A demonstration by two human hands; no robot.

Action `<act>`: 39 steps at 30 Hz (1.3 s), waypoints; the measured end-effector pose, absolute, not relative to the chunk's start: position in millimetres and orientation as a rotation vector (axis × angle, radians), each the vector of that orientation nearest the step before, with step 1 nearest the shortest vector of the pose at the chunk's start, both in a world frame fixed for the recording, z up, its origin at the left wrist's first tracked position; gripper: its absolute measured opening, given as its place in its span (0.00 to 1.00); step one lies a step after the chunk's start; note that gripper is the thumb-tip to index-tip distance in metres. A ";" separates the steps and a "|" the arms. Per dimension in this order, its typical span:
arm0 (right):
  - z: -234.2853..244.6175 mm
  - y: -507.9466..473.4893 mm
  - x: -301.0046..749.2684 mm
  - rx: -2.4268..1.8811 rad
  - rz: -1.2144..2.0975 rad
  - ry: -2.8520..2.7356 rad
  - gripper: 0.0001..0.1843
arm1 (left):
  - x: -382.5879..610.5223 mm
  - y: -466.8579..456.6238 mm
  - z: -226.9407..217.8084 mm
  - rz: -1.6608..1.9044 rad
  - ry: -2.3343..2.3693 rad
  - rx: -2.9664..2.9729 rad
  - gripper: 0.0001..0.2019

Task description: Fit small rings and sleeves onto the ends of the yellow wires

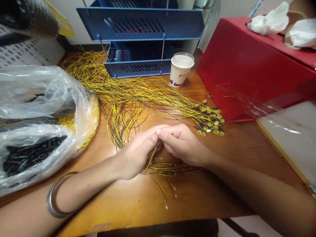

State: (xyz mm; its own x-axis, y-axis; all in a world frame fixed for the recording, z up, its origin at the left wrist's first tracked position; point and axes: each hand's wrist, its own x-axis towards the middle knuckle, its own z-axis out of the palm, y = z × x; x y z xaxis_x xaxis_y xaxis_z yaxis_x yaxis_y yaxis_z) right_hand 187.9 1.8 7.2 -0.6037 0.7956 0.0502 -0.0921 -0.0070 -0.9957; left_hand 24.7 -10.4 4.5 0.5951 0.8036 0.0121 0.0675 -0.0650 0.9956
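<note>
Near the middle of the table my left hand (pixel 138 153) and my right hand (pixel 182 143) meet, fingers closed and thumbs nearly touching. Between them shows a small black sleeve (pixel 159 143) on a thin yellow-and-black wire (pixel 153 154). Its far end is hidden by the fingers. Below the hands lie several loose wires (pixel 160 169) with small clear or shiny tips. Beyond them spreads a large bundle of yellow and black wires (pixel 138 89). At its right end sits a cluster of yellow translucent caps (pixel 209 123) with black sleeves.
At left, a clear plastic bag (pixel 81 95) holds black tubular pieces (pixel 32 154) and yellow rings (pixel 86 131). Behind stand blue stacked trays (pixel 140 24) and a paper cup (pixel 181 70) with a clear rim. A red box (pixel 254 69) bearing crumpled tissue (pixel 270 19) is at right.
</note>
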 end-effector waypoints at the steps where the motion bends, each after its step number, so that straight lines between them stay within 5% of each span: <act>1: 7.2 1.7 188.0 -0.745 1.693 -1.601 0.32 | 24.6 -10.4 4.3 0.714 0.762 1.537 0.23; 39: 7.7 1.3 188.0 -0.727 1.683 -1.607 0.31 | 24.7 -10.0 4.9 0.724 0.755 1.479 0.24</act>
State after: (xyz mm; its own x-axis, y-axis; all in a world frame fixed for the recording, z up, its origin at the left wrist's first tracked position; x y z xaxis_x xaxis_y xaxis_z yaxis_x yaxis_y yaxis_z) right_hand 188.0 1.3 7.7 -0.6057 0.7932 0.0634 -0.1003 0.0029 -0.9950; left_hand 24.7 -10.0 4.9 0.5870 0.8096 -0.0008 0.0333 -0.0231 0.9992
